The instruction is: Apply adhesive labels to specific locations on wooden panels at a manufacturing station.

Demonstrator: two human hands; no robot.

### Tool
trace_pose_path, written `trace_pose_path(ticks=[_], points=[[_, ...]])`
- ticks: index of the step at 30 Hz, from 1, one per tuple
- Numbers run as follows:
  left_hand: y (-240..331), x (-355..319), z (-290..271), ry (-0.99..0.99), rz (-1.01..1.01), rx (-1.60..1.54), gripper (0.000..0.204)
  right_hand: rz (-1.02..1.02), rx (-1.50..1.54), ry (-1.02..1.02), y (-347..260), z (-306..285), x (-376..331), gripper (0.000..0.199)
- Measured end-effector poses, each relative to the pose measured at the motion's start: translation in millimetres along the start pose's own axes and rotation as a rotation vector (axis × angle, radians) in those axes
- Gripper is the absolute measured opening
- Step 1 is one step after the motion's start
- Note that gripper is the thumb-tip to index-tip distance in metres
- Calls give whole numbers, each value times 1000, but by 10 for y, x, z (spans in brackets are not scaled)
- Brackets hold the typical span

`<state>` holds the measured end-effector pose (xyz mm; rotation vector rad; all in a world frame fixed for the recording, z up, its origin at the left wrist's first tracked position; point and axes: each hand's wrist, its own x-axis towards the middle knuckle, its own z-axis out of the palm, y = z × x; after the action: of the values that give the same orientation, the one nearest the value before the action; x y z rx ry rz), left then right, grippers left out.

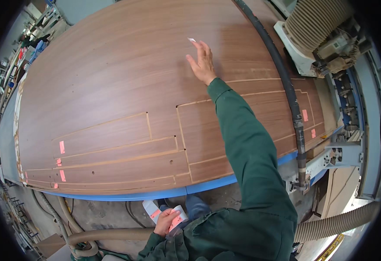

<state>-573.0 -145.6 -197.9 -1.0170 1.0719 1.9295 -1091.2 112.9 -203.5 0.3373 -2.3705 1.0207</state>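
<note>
We have our right hand (203, 65) stretched out over the broad brown wood-grain panel (112, 78), fingers extended and thumb standing apart. At the tip of its index finger is a small pale label (191, 40); whether it clings there or is nipped between two fingers we cannot tell.

Our left hand (165, 222), low and close to our body, grasps a white label strip (180, 214) with pink patches, thumb pressed across it and another stretch of white sticking out to the left.

We judge the single label to be very light, thin and limp, apt to curl or crease, and probably tacky on one face (so a corner or edge is the best place to hold it, with little skin on the back). The strip looks springier and easily bent; a loose pinch across its width should hold it without crumpling.

Pink labels (62, 147) lie on the panel at left, among pale grooved outlines, with more near the right end. A black hose (277, 61) crosses the panel's right side, and the table's blue edge (112, 197) runs along the near side.
</note>
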Motion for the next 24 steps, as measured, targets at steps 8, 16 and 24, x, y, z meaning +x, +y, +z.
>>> trace_pose_path(ticks=[8,16,24], points=[[63,203,246,44,-22,-14,6,-83,-118,70,1143,-409,-36,65],[64,161,304,45,-19,-22,5,24,65,6,1168,-1535,274,37],[6,186,321,39,-10,17,8,442,294,-1116,611,-1428,625,20]])
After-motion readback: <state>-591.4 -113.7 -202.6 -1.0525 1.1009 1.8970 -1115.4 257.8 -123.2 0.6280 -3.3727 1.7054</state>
